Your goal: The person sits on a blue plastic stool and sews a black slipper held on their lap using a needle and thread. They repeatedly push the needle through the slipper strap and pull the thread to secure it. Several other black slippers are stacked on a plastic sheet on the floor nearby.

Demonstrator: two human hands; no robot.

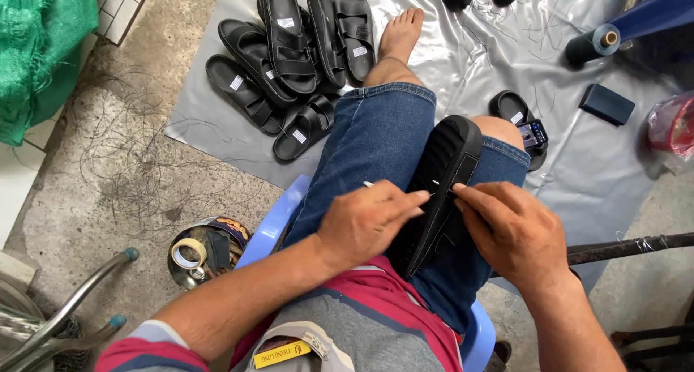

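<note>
A black sandal (442, 171) stands on its edge between my thighs, sole side facing left. My left hand (365, 221) pinches a thin pale needle (370, 185) against the sandal's side seam, with a fine thread running to the sole's edge. My right hand (510, 229) presses on the sandal's other side, fingertips at the stitch line. I sit on a blue plastic stool (275, 227) in blue denim shorts.
A heap of several black sandals (289, 61) lies on a grey plastic sheet (506, 61) ahead. One more sandal with a phone (533, 134) on it sits at the right, near a dark box (607, 104). A round tin (202, 253) holds tape rolls. Loose threads litter the concrete.
</note>
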